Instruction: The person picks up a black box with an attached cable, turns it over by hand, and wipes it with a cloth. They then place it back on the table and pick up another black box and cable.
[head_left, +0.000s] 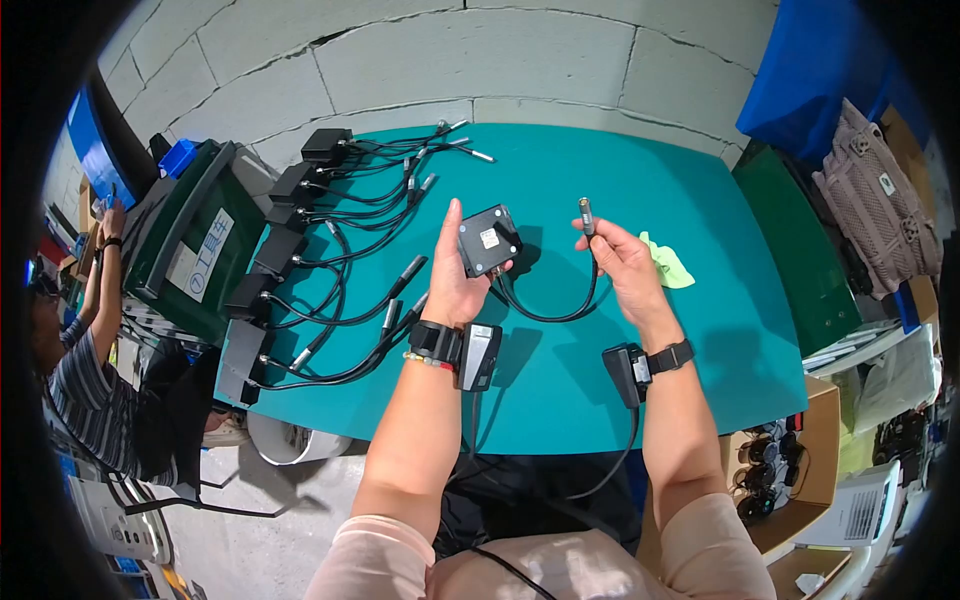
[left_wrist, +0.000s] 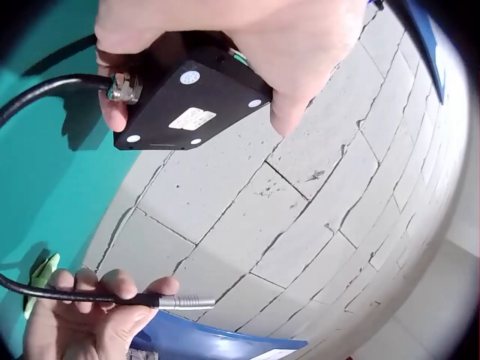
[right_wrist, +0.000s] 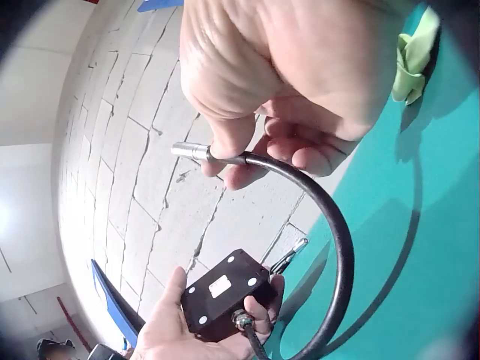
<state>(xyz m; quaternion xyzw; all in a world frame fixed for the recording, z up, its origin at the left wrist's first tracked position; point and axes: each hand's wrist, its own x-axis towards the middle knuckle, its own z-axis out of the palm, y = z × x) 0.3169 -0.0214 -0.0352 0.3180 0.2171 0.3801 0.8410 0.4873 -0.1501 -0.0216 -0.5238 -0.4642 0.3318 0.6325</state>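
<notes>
My left hand point(head_left: 462, 285) grips a black box point(head_left: 489, 241) above the green table, its labelled face with light round dots turned up. From a metal fitting point(left_wrist: 125, 88) on the box a black cable point(right_wrist: 341, 247) loops across to my right hand point(head_left: 628, 268). There the thumb and fingers pinch the cable just below its silver connector point(head_left: 586, 210), which points upward in the head view. In the left wrist view the connector point(left_wrist: 187, 302) sticks out past the fingertips, touching nothing.
Several black boxes point(head_left: 280, 250) with cables line the table's left side. A light green cloth point(head_left: 667, 262) lies right of my right hand. Green cabinets point(head_left: 190, 240) flank the table point(head_left: 560, 400). Behind it stands a block wall point(head_left: 400, 65). A person point(head_left: 105, 400) is at the far left.
</notes>
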